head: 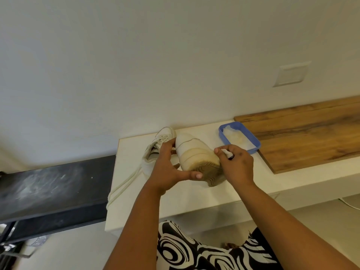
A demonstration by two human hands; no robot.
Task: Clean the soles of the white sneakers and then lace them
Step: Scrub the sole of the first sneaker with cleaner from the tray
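The left hand [167, 168] grips a sneaker [194, 152] sole-up on the table [136, 191] while the right hand [238, 164] pinches a wipe [227, 152] against its sole edge.

Held sneaker [194, 152] sole-up; second sneaker [155, 151] behind.

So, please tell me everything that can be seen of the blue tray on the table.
The blue tray is a shallow rectangular container with rounded corners, and it looks like plastic. It holds a whitish, foamy-looking substance, mostly at its far end. It lies flat and at an angle, partly on the white table and partly on the wooden board. The right hand is close to it; contact cannot be told.
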